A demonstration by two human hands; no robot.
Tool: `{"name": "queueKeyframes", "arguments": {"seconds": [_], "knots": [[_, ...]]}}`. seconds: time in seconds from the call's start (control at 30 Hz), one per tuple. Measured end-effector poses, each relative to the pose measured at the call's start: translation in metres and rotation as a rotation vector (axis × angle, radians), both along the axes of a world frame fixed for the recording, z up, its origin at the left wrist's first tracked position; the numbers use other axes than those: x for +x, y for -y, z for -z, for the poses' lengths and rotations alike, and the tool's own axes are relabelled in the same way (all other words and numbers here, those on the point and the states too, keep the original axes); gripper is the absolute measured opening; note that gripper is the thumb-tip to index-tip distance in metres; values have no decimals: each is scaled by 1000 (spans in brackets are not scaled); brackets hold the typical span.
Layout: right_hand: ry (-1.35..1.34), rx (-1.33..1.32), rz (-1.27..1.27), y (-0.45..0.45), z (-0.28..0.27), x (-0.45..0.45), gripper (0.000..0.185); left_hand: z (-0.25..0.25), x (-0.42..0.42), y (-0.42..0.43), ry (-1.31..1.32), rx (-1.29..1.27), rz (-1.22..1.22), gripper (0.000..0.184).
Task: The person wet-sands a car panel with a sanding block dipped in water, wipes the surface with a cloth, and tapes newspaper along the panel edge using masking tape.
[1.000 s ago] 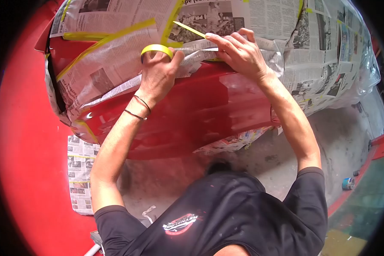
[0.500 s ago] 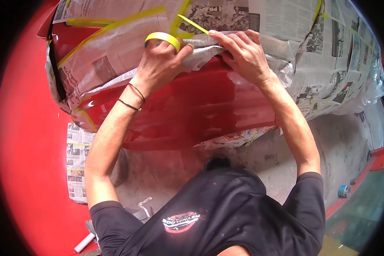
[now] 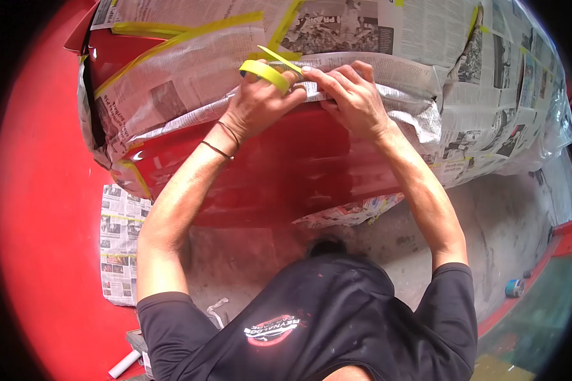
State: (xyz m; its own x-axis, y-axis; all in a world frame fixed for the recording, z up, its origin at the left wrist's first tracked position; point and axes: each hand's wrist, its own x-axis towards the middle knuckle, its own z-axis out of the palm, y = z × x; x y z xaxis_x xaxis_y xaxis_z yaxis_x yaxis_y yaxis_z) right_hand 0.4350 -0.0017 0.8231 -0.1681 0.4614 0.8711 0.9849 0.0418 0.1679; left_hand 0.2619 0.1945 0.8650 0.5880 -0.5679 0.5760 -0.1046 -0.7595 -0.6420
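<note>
A roll of yellow masking tape [image 3: 268, 74] is looped over the fingers of my left hand [image 3: 260, 106], which is curled at the folded newspaper edge. My right hand [image 3: 353, 105] has its fingers closed on the end of a yellow tape strip [image 3: 278, 59], which sticks up and to the left. Both hands are close together on the newspaper [image 3: 400, 79], along the upper edge of a glossy red car panel [image 3: 267, 168]. The fingertips under the paper fold are partly hidden.
Newspaper sheets [image 3: 489, 95] joined with yellow tape cover the car above and right. More newspaper [image 3: 117, 241] hangs at the left by a red surface [image 3: 44, 209]. A blue can [image 3: 515, 287] lies at the right, and a white roll [image 3: 124, 364] lies lower left.
My left hand and the tape roll have moved right and slightly down, nearer my right hand. My right hand has shifted a little left and down, with the tape strip still in its fingers.
</note>
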Motion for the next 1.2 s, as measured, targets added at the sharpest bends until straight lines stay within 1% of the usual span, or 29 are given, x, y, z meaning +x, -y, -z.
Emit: {"name": "queueKeyframes", "arguments": {"seconds": [0.1,0.13,0.23,0.3,0.33,0.37,0.43,0.53,0.63,0.67,0.73,0.77,0.8,0.83,0.9,0.93,0.97,1.03,1.07,1.17,1.2], "knots": [[-9,29,-4,-7,-4,7,72,-15,-11,-7,-113,0,-18,21],[-7,31,-10,-9,-3,10,73,-22,-18,-7,-141,-13,23,30],[-41,-26,-2,0,2,11,79,-16,-17,-15,-112,-17,19,39],[-64,-69,12,21,-9,2,80,-11,-14,-12,-82,-22,-13,35],[-74,-92,32,40,-8,7,85,-11,-15,-8,-79,-31,-35,33],[-69,-53,94,62,-2,11,86,-11,-16,-3,-75,-40,-59,31],[-48,33,215,103,5,24,89,-13,-13,8,-134,-142,-123,31],[-109,16,362,143,23,48,98,-4,-4,29,-187,-325,-239,36],[-172,-77,340,154,28,73,101,8,14,44,-70,-304,-270,28],[-136,-50,295,151,22,84,100,12,17,42,-86,-321,-242,27],[-155,-7,263,143,5,98,99,15,19,34,-119,-354,-187,27],[-160,14,247,137,-6,103,98,13,22,39,-89,-296,-170,27],[-136,44,204,130,-18,107,96,9,22,44,-57,-238,-155,27],[-79,75,229,123,-25,110,92,6,23,50,-23,-180,-141,27],[35,135,267,113,-36,118,85,7,28,60,-24,-260,-135,31],[78,145,293,108,-34,128,95,8,29,64,-33,-312,-142,32],[60,159,277,105,-28,134,94,9,31,66,-43,-365,-151,33],[23,179,241,106,-13,143,93,16,36,61,-2,-350,-157,33],[-11,163,219,110,-6,144,89,17,38,61,1,-337,-174,34],[-110,141,111,136,8,144,87,15,41,68,-30,-350,-212,36],[-140,75,69,145,14,150,88,12,41,70,-52,-360,-223,37]]}}
